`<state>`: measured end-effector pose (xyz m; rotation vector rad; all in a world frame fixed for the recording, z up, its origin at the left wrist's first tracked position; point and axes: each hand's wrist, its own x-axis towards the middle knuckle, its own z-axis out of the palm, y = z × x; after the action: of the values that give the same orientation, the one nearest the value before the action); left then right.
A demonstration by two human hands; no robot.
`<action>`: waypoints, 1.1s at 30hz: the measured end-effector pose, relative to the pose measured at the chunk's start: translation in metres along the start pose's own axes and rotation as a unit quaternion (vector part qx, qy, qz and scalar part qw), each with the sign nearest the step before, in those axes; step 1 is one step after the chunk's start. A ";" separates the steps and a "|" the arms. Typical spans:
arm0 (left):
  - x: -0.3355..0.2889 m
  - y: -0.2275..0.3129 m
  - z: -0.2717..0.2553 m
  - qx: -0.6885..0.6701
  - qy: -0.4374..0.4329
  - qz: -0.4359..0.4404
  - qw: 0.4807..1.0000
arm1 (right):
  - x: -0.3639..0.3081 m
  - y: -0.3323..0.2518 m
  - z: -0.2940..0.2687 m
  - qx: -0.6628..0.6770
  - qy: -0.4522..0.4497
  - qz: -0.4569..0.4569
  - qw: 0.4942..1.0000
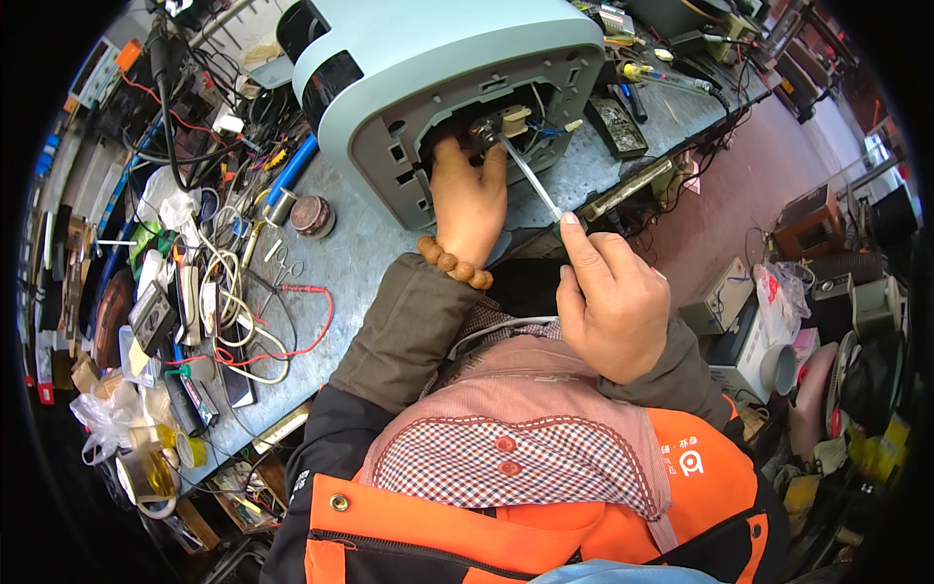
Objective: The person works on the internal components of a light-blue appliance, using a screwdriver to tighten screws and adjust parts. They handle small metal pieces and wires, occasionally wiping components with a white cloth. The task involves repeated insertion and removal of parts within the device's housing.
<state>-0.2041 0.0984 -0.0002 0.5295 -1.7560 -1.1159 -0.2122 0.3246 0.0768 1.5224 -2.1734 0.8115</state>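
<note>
Left hand (pixel 469 200) fingers hidden inside appliance base (pixel 428 97), grip unclear; right hand (pixel 608 297) pinches tweezers (pixel 530 175), tips lost among wires.

A red wire (pixel 309 321) and white cables (pixel 236 292) lie tangled on the grey workbench (pixel 370 243). A small round brown lid (pixel 311 215) sits near a blue tube (pixel 293 167). Rolls of yellow tape (pixel 156 474) rest at the bench edge.

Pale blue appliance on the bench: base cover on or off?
Off. The pale blue appliance lies tipped with its grey underside open, wires and a connector exposed; the left hand reaches into the cavity, and the right hand holds a screwdriver there.
</note>
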 end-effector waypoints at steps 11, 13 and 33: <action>0.002 0.001 -0.003 0.035 -0.025 0.005 0.999 | -0.007 -0.001 0.008 -0.080 0.056 -0.023 0.995; 0.003 0.000 -0.003 0.032 -0.032 0.013 0.999 | -0.010 -0.001 0.011 -0.085 0.061 -0.019 0.994; 0.006 0.002 -0.015 -0.119 -0.124 -0.054 0.984 | -0.017 -0.011 0.035 -0.050 0.102 0.023 0.993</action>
<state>-0.1935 0.0879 0.0067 0.3545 -1.7866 -1.4989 -0.1950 0.3119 0.0428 1.2861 -2.0733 0.8218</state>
